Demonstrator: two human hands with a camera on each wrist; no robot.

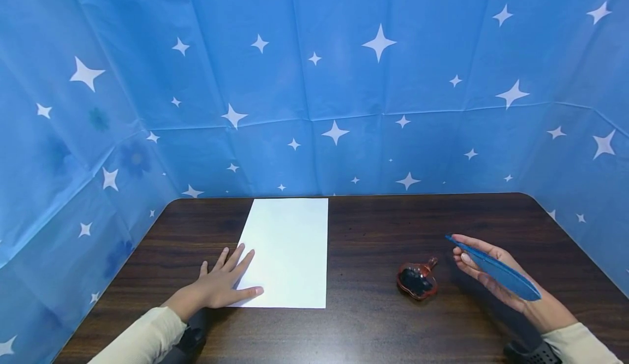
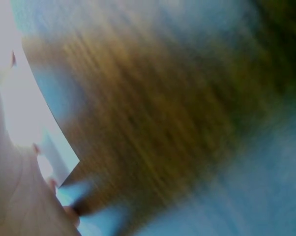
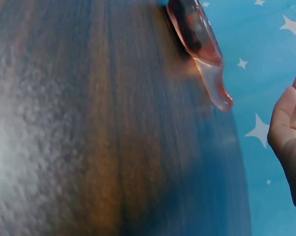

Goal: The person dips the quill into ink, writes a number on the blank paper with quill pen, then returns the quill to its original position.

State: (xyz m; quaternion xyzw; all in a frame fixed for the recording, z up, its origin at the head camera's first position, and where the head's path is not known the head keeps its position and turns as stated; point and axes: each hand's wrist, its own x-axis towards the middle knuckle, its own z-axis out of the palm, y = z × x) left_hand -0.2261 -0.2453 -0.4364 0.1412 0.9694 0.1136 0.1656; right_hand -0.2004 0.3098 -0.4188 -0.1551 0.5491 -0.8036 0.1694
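A white sheet of paper (image 1: 290,255) lies on the left half of the dark wooden table. My left hand (image 1: 218,286) rests at its left edge, fingers spread, fingertips and thumb on the sheet. Over the right side of the table, my right hand (image 1: 498,293) pinches a blue feather (image 1: 508,278) near its narrow end. The feather's broad end points back toward the wrist. Left of that hand sits a small reddish, glossy dish (image 1: 416,282) with a short handle and dark contents. In the right wrist view, the fingers (image 3: 284,110) appear at the right edge; the feather is not visible there.
The wooden table (image 1: 373,331) has rounded far corners. A blue curtain with white stars (image 1: 344,80) stands behind it and along both sides. Dark wrist devices sit on both wrists. The left wrist view is blurred.
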